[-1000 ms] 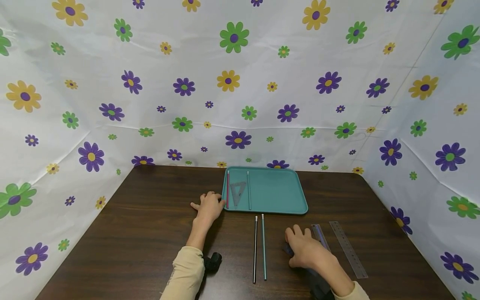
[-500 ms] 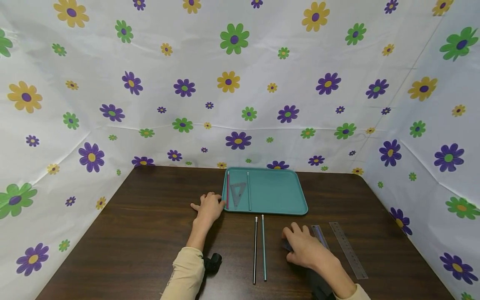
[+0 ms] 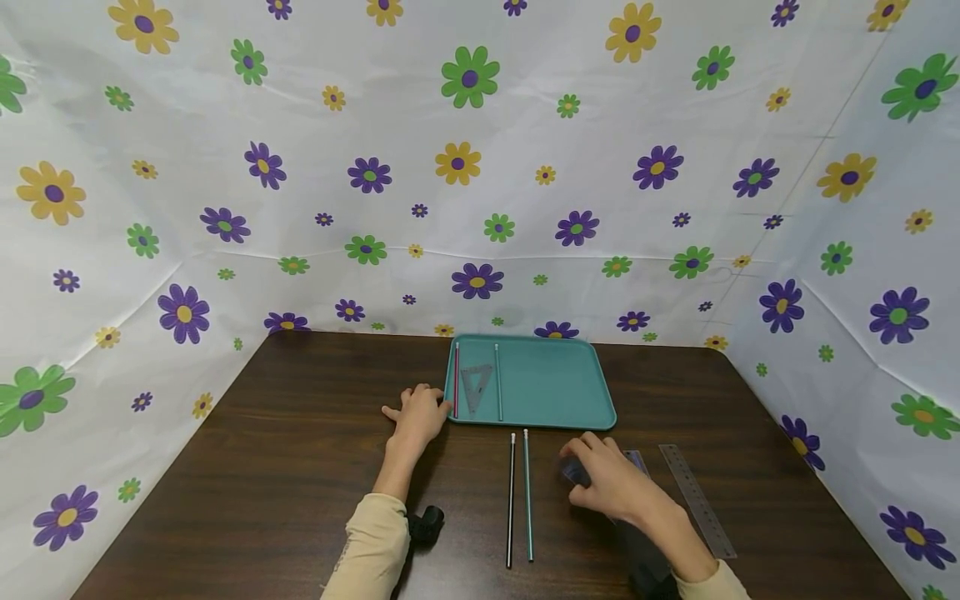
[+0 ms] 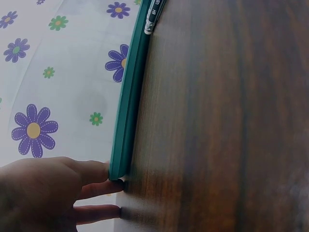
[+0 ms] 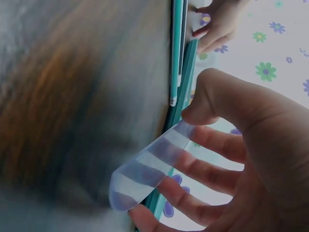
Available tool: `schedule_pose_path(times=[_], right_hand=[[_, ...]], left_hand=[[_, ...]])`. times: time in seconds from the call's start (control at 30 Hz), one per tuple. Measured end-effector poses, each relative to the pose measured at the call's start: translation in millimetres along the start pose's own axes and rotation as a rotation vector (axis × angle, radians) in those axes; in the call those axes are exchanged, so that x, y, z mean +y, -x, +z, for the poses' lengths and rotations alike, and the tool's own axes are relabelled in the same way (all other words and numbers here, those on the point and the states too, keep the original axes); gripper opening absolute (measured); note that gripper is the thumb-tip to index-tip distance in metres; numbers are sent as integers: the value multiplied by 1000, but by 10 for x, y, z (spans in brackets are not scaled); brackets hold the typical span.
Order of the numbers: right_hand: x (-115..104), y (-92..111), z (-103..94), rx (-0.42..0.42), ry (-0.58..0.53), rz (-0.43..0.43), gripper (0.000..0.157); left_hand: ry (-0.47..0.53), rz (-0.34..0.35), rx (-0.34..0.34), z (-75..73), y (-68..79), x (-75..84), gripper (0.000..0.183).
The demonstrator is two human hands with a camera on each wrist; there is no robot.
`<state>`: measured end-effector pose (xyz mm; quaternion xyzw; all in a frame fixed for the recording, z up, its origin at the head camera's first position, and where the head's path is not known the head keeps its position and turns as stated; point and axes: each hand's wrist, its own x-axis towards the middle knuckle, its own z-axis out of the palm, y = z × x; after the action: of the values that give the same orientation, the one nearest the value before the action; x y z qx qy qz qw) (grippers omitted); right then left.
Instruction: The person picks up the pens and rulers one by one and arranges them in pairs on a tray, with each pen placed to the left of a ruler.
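Observation:
My left hand (image 3: 418, 414) rests at the near left corner of the teal tray (image 3: 555, 383), its thumb against the rim and its other fingers straight; the left wrist view shows this contact. My right hand (image 3: 607, 479) pinches a clear bluish plastic piece (image 5: 142, 174) between thumb and fingers, over the table in front of the tray. That piece has a rounded end; its exact kind cannot be made out. On the tray lie a red pencil (image 3: 456, 383), a clear set square (image 3: 475, 387) and a teal pencil (image 3: 498, 383).
A black pencil (image 3: 511, 500) and another teal pencil (image 3: 528, 500) lie side by side before the tray. A bluish ruler (image 3: 637, 460) is partly hidden under my right hand. Right of it lies a clear ruler (image 3: 697, 500). A flowered cloth (image 3: 480, 208) stands behind the table.
My right hand has shifted slightly left and toward the tray with the plastic piece, covering more of the bluish ruler. My left hand has stayed at the tray's corner.

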<state>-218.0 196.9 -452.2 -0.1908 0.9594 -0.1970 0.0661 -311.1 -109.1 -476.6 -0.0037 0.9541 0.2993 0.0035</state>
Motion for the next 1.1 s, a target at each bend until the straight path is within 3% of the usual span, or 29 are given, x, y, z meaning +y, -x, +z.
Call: schedule_pose_path(times=[0.33, 0.63, 1.1], right_hand=[[55, -69, -99, 92, -80, -39, 42], [124, -101, -155, 139, -283, -15, 44], [86, -275, -190, 238, -310, -31, 51]], left_hand=[[-4, -10, -3, -9, -4, 10, 37], [0, -4, -4, -4, -5, 22, 36], [3, -2, -8, 2, 1, 1, 37]])
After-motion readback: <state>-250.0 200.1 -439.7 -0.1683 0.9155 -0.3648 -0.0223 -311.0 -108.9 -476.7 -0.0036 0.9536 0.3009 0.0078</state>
